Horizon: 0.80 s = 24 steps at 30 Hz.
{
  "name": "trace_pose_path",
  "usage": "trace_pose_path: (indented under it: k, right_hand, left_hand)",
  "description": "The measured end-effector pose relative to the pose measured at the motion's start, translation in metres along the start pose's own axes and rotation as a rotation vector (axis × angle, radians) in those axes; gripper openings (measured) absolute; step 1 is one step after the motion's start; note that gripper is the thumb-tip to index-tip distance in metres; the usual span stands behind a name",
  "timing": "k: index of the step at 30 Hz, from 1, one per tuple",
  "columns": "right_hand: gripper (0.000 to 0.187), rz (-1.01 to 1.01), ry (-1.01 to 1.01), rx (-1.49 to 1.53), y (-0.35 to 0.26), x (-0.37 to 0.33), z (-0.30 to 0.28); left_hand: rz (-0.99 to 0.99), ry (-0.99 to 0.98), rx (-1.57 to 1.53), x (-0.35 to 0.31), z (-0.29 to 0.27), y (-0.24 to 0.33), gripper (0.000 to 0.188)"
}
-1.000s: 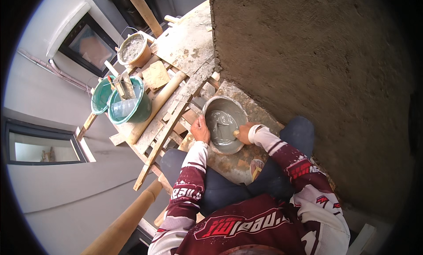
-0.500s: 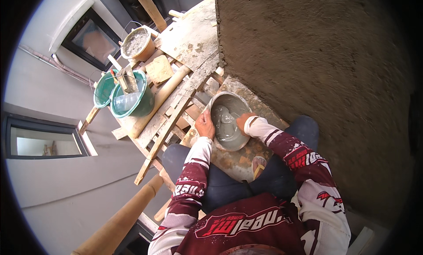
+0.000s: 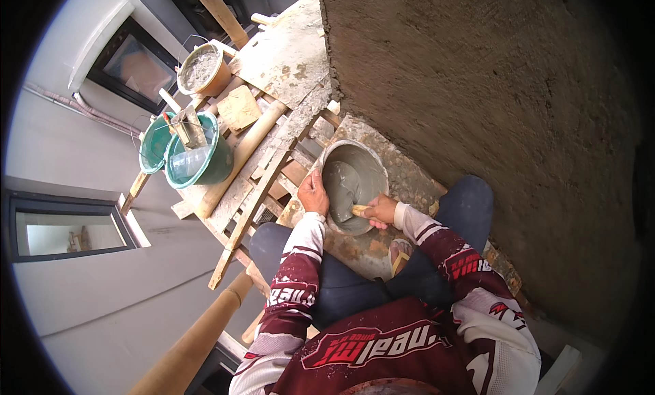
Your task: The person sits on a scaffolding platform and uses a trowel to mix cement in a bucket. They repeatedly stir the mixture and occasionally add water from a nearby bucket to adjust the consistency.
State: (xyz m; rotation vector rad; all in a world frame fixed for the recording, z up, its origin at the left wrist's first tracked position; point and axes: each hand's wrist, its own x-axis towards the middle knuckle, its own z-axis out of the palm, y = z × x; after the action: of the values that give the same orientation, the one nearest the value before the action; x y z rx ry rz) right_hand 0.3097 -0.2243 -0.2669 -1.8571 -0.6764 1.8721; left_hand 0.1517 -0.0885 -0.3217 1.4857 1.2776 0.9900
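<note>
Metal basin (image 3: pixel 355 185): holds wet grey mortar; sits on the scaffold planks (image 3: pixel 273 170) at the foot of the rendered wall (image 3: pixel 477 108).
Left hand (image 3: pixel 313 193): fingers closed on the basin's near rim.
Right hand (image 3: pixel 382 209): gripping a wooden-handled trowel (image 3: pixel 349 202), blade in the mix.
Green buckets (image 3: pixel 194 152): well left of the basin; mortar pail (image 3: pixel 201 68) beyond.
Risk, judged: a hard scrape could tip the basin off the platform edge.
Change: a second ago both hands merely held the rim, with no trowel inside.

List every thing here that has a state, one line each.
Metal pan: holds wet grey mortar.
Trowel: blade in the mortar, handle gripped.
Right hand: closed on the trowel handle.
Left hand: gripping the pan's rim.
Green bucket: holds water and tools.
Brown bucket: filled with grey mix.
</note>
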Motion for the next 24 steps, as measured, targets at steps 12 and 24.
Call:
trace_pose_path:
  k: [12, 24]
  right_hand:
    - [0.035, 0.110, -0.190, 1.138, 0.019, -0.004, -0.008]
    - [0.054, 0.119, 0.163, -0.496, -0.020, 0.005, 0.000]
  left_hand:
    - [-0.031, 0.013, -0.062, 0.009, -0.001, -0.007, 0.041]
    - [-0.056, 0.049, -0.071, 0.009, 0.002, -0.002, 0.042]
